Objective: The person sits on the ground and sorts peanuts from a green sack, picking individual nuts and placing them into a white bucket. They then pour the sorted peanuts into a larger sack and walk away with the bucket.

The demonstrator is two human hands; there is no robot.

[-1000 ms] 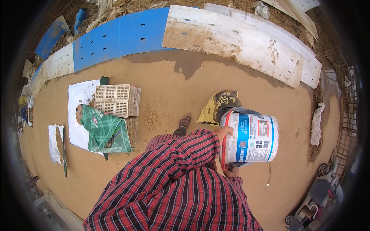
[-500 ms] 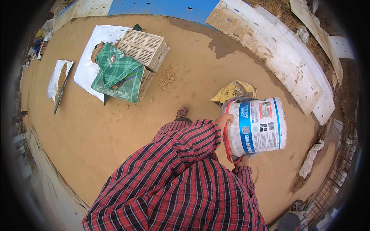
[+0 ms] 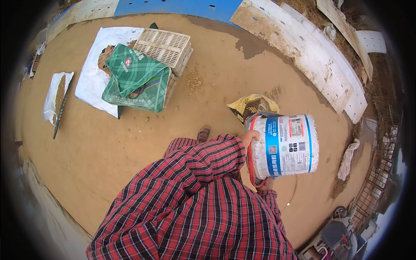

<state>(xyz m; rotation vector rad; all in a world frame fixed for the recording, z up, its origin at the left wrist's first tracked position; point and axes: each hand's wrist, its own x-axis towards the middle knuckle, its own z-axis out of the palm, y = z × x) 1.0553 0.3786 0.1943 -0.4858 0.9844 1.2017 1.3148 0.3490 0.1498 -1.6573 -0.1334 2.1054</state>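
A white plastic bucket [image 3: 299, 151] with a blue band and printed label lies tipped sideways in front of me, to the right. Its red-edged mouth faces left, and its inside is turned from sight. My left hand [image 3: 250, 138] is closed over the upper part of that rim. Lower down, my right hand [image 3: 266, 185] holds the near side of the mouth, its fingers partly hidden by the bucket. Just beyond the bucket, a crumpled yellow and dark sack [image 3: 255, 106] rests on the ground, partly covered by it.
Stacked cream plastic crates [image 3: 162, 45] stand at the far left, with a green checked bag [image 3: 136, 80] draped against them on a white sheet [image 3: 93, 82]. Small clods [image 3: 193, 82] lie nearby. Pale panels [image 3: 303, 56] edge the far right. A parked vehicle [image 3: 336, 238] is at lower right.
The bucket and both hands have shifted slightly left and down in view, the grip unchanged. The sack and crates also sit a little differently as the view turns.
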